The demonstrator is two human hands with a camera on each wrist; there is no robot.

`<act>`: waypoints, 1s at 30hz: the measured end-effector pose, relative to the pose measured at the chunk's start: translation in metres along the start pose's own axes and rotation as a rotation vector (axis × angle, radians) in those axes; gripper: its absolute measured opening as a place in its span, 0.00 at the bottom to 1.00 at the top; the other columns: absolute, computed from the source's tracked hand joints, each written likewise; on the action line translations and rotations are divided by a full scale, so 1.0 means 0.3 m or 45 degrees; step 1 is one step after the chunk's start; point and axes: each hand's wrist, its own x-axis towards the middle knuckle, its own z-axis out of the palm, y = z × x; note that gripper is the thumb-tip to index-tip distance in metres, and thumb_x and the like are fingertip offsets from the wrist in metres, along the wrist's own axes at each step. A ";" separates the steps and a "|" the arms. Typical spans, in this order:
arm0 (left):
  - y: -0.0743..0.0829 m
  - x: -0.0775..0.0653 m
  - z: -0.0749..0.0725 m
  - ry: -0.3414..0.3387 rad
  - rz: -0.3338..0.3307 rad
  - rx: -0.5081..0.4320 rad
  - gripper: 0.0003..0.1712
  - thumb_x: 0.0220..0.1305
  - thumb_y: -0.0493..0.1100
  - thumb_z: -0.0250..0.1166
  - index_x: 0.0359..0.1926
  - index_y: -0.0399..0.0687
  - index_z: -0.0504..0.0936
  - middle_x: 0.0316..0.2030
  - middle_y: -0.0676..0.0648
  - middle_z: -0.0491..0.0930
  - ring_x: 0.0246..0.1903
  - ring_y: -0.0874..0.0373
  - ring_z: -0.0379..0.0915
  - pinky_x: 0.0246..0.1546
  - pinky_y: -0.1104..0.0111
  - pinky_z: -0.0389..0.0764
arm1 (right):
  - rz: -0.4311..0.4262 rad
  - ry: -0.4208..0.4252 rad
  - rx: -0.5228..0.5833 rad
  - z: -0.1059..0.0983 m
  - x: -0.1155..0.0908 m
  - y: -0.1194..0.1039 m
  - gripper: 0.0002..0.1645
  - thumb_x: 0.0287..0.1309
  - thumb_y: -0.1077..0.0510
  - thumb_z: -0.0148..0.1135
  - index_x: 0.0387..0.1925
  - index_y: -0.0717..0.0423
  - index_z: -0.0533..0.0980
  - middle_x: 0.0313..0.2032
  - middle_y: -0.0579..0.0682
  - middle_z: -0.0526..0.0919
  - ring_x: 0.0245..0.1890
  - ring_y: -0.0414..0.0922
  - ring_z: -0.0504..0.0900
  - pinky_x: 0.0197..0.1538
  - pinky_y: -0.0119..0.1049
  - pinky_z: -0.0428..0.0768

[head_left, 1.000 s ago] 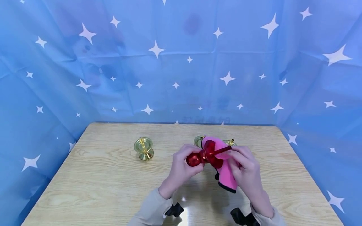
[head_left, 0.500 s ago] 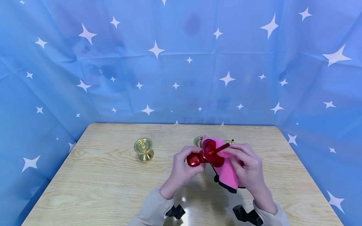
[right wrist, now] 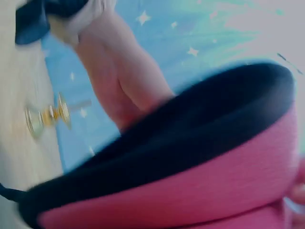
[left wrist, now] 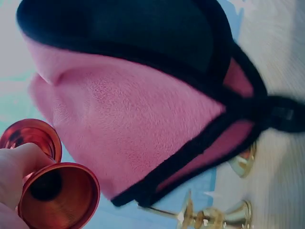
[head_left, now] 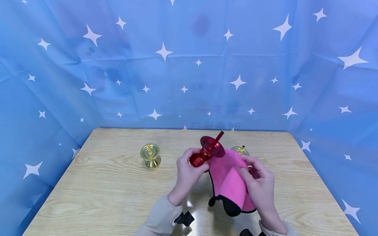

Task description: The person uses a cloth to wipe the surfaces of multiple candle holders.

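Tilted up and to the right, a shiny red metal candle holder (head_left: 213, 147) with a round dish and a thin stem is gripped near its base by my left hand (head_left: 186, 172). In the left wrist view the hollow underside of the red holder (left wrist: 62, 198) shows. My right hand (head_left: 261, 183) pinches a pink cloth (head_left: 233, 185) with black edging, which hangs folded above the table. A small black tab (head_left: 212, 201) dangles from its corner. In the right wrist view, the pink cloth (right wrist: 190, 195) hides most of the right fingers.
A gold candle holder (head_left: 150, 156) stands upright on the wooden table (head_left: 97, 183), left of the hands. Another gold holder (head_left: 240, 150) is partly hidden behind the cloth at the back right. A blue curtain (head_left: 189, 75) with white stars encloses the table's back and sides.
The red candle holder has come away from the cloth, shifting slightly left with its stem turned more upright. The pink cloth has dropped lower and spread out in my right hand.
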 end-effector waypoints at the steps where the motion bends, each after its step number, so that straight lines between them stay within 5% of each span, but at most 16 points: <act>1: 0.001 0.001 0.000 -0.008 -0.063 -0.032 0.16 0.40 0.27 0.70 0.35 0.34 0.80 0.30 0.40 0.81 0.28 0.51 0.74 0.28 0.67 0.76 | 0.132 0.066 0.088 0.009 -0.003 -0.003 0.18 0.46 0.81 0.58 0.41 0.68 0.79 0.33 0.48 0.83 0.29 0.37 0.79 0.30 0.23 0.74; 6: 0.000 -0.004 0.012 -0.107 -0.313 -0.219 0.12 0.47 0.31 0.69 0.37 0.37 0.81 0.32 0.42 0.81 0.30 0.61 0.72 0.30 0.73 0.74 | 0.616 0.246 0.475 0.065 -0.013 0.003 0.14 0.55 0.73 0.58 0.42 0.59 0.80 0.33 0.47 0.81 0.32 0.39 0.78 0.34 0.26 0.77; 11: 0.003 -0.015 0.024 -0.238 -0.393 -0.279 0.13 0.53 0.37 0.68 0.40 0.34 0.79 0.34 0.41 0.79 0.31 0.63 0.72 0.31 0.73 0.75 | 0.749 0.226 0.561 0.108 -0.024 0.017 0.12 0.60 0.67 0.57 0.45 0.55 0.77 0.36 0.46 0.79 0.37 0.39 0.78 0.39 0.28 0.78; 20: 0.003 -0.008 -0.039 -0.649 -0.254 -0.298 0.25 0.55 0.36 0.66 0.54 0.36 0.74 0.49 0.41 0.78 0.49 0.54 0.73 0.53 0.66 0.72 | 0.790 0.216 0.645 0.087 -0.009 0.019 0.11 0.61 0.65 0.57 0.43 0.52 0.78 0.36 0.46 0.81 0.37 0.39 0.79 0.41 0.27 0.78; 24: -0.004 -0.012 -0.036 -0.663 -0.235 -0.339 0.26 0.55 0.35 0.68 0.56 0.40 0.74 0.53 0.44 0.76 0.50 0.56 0.73 0.52 0.65 0.73 | 0.788 0.216 0.717 0.081 -0.007 0.020 0.11 0.61 0.67 0.56 0.40 0.51 0.80 0.37 0.45 0.82 0.39 0.38 0.80 0.43 0.27 0.78; 30: -0.001 -0.021 -0.014 -0.550 0.001 -0.386 0.22 0.52 0.31 0.68 0.50 0.36 0.79 0.53 0.42 0.77 0.53 0.55 0.73 0.48 0.64 0.77 | 0.806 0.210 0.704 0.082 -0.018 0.003 0.13 0.65 0.65 0.51 0.40 0.49 0.80 0.40 0.44 0.82 0.42 0.37 0.78 0.43 0.27 0.77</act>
